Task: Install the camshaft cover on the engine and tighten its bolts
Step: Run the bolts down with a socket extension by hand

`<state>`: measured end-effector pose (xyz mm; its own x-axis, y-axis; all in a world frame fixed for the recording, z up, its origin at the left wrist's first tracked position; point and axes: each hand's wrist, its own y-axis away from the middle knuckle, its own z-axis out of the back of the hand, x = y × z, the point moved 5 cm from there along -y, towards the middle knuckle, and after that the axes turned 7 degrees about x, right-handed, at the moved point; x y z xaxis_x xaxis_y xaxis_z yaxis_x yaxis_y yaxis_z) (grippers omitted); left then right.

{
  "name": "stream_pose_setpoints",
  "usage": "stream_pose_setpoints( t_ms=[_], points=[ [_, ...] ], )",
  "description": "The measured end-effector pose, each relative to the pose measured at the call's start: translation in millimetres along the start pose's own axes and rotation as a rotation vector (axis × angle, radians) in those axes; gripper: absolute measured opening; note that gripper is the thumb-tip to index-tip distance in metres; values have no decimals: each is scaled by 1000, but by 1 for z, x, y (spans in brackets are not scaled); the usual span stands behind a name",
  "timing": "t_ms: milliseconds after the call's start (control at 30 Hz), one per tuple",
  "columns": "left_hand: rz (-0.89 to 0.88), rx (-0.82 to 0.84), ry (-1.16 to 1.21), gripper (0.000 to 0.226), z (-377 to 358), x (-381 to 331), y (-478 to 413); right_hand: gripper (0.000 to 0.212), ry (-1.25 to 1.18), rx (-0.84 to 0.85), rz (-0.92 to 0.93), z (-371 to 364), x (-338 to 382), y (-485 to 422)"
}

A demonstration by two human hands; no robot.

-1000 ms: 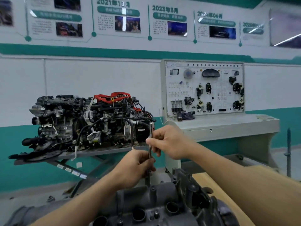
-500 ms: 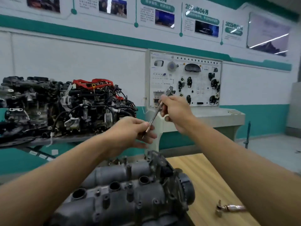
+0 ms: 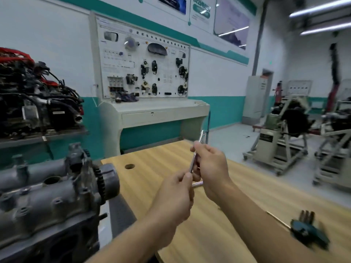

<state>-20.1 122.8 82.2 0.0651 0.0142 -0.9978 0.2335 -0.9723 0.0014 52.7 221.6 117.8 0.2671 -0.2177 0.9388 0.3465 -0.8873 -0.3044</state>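
Currently, both hands work in front of the person, above the light wooden workbench (image 3: 167,154) and well to the right of the engine. The left hand (image 3: 177,196) pinches the lower end of a slim silver metal tool shaft (image 3: 194,158) between thumb and curled fingers. The right hand (image 3: 211,168) has its fingers curled round the same shaft higher up, so both hands are closed on it. The shaft is tilted, with its upper tip leaning up and to the right past the right hand. A short silver stub (image 3: 197,184) projects sideways just below the right hand; how it joins the shaft cannot be told. The grey cast-metal camshaft cover (image 3: 47,196), with round openings along its top, sits on the dark engine block (image 3: 57,242) at the lower left, and a toothed gear (image 3: 100,185) stands at its near end. Neither hand touches the cover. A round hole (image 3: 130,166) lies in the benchtop beside the gear. A blurred dark teal tool (image 3: 308,233) rests on the bench at the far right. Against the back wall stands a white training panel (image 3: 144,63), with a black wired engine (image 3: 32,99) on a stand to its left.
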Motion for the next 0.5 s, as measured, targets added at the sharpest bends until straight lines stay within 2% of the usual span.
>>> stream_pose_setpoints(
  t_ms=[100, 233, 367, 500],
  points=[
    [53, 3, 20, 35, -28, 45, -8, 33, 179, -125, -31, 29, -40, 7],
    [174, 59, -6, 37, -42, 76, -24, 40, 254, -157, -22, 62, -59, 3],
    [406, 180, -23, 34, -48, 86, -38, 36, 158, -314, -53, 107, -56, -6],
    [455, 272, -38, 36, -45, 92, -51, 31, 41, -405, -81, 139, -62, -5]
  ],
)
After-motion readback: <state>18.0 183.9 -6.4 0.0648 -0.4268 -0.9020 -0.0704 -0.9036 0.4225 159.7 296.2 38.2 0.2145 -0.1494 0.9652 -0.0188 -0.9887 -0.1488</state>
